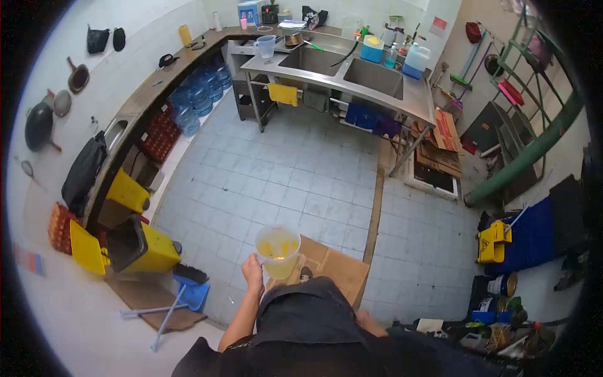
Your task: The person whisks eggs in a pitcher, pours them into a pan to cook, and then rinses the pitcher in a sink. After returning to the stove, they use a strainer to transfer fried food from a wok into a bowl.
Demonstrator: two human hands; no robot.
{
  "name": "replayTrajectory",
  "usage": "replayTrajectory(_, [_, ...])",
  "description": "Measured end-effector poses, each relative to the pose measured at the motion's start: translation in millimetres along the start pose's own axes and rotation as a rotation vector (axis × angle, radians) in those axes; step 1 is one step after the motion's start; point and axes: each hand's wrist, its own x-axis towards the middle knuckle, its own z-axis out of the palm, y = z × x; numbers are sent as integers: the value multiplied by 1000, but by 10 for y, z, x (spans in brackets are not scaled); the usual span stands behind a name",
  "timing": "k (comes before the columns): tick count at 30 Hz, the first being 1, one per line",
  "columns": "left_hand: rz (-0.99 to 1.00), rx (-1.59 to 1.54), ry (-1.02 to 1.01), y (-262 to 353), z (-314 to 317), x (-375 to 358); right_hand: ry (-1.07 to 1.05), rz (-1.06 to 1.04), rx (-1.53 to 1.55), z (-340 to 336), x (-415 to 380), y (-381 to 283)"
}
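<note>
My left hand (pixel 252 271) grips the handle of a translucent plastic measuring jug (pixel 281 269) in front of my body. Something yellowish, seemingly a liquid, shows in the lower part of the jug. Low on the right, beside the dark apron (pixel 311 317), my right hand (pixel 365 319) is only partly visible and its fingers are hidden. Beneath the jug, a flattened cardboard sheet (pixel 339 267) lies on the tiled floor, and one shoe (pixel 306 273) shows on it.
A steel double sink (pixel 314 61) stands ahead, with another clear jug (pixel 266 46) and a blue-liquid container (pixel 416 61) on it. Left are a yellow bin (pixel 154 245), a blue dustpan (pixel 196 295) and water bottles (pixel 200 97). Right are a green pole (pixel 527 160) and yellow mop bucket (pixel 492 244).
</note>
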Motion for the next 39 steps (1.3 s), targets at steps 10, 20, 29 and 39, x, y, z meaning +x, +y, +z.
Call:
replayTrajectory(10, [75,-16,23,1184,1852,2331,345,-939,-341,1558,864,-6830])
replayTrajectory(20, [187,-95,-125,2913,4481,5200,139,-808,22,2071,946,-10127])
replayTrajectory(29, [277,-112,-253,4129,6697,7128,155,-995,561,1692,1548,-14057])
replayTrajectory(39, [323,406,-293,3502,8443,8960,230,-950,808,1641,2192,-16768])
